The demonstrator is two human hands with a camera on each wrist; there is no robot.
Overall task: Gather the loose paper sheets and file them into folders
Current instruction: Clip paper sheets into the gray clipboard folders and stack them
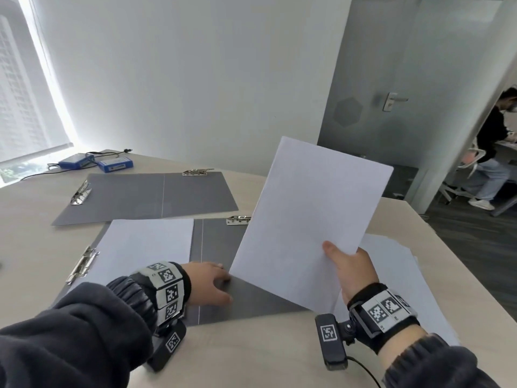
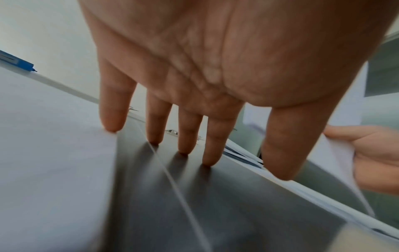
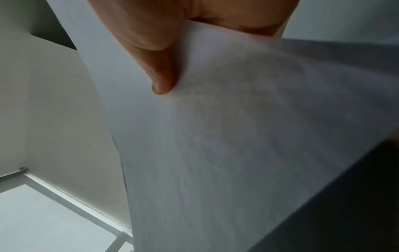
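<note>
A grey folder (image 1: 221,247) lies open in front of me, with a white sheet (image 1: 145,242) on its left half by the metal clip (image 1: 82,264). My left hand (image 1: 209,284) rests flat on the folder's right half, its straight fingertips (image 2: 212,162) touching the grey surface (image 2: 215,196). My right hand (image 1: 351,264) pinches the lower corner of a white sheet (image 1: 310,219), tilted up above the folder; the thumb (image 3: 162,71) lies on the sheet (image 3: 237,136). More loose sheets (image 1: 391,261) lie under my right hand.
A second grey folder (image 1: 145,197) lies open farther back with clips at its left and top edges. Two blue boxes (image 1: 95,163) with cables sit at the far left corner. The table's right edge (image 1: 447,261) drops to the floor. A person stands beyond the doorway (image 1: 492,152).
</note>
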